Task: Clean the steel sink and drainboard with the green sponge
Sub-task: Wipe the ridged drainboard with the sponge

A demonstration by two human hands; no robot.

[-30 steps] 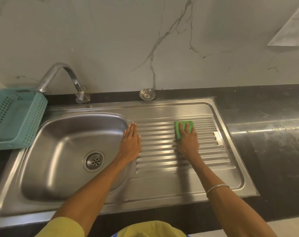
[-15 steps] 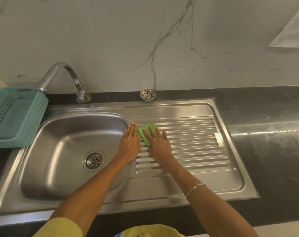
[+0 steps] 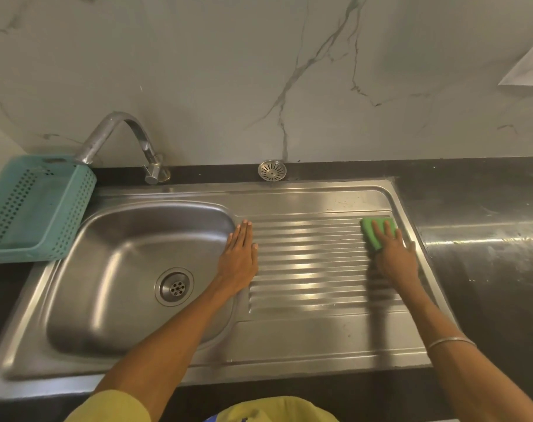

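- Green sponge [image 3: 376, 233] at the far right end of the ribbed drainboard [image 3: 307, 260], close to its back corner; half a second ago beside the left hand at the ribs' left end, so a full sweep rightward along the grooves.
- Pressed flat under the right hand [image 3: 394, 254], fingers stretched out straight over the top, thumb out to the side; no curl round it visible.
- Left hand [image 3: 239, 257] unmoved, palm down, fingers straight and together, resting on the strip between bowl and ribs, holding nothing.
- Judged as mid-scrub: back ribs covered end to end, front ribs, flat border and bowl likely still to do.
- Sink bowl [image 3: 113, 269] holding only its drain strainer [image 3: 174, 286]; no water seen.
- Teal perforated basket [image 3: 46, 220] at the left edge, under the faucet [image 3: 122, 138]; nothing visible inside.
- Loose strainer cap [image 3: 271, 170] on the dark counter behind.
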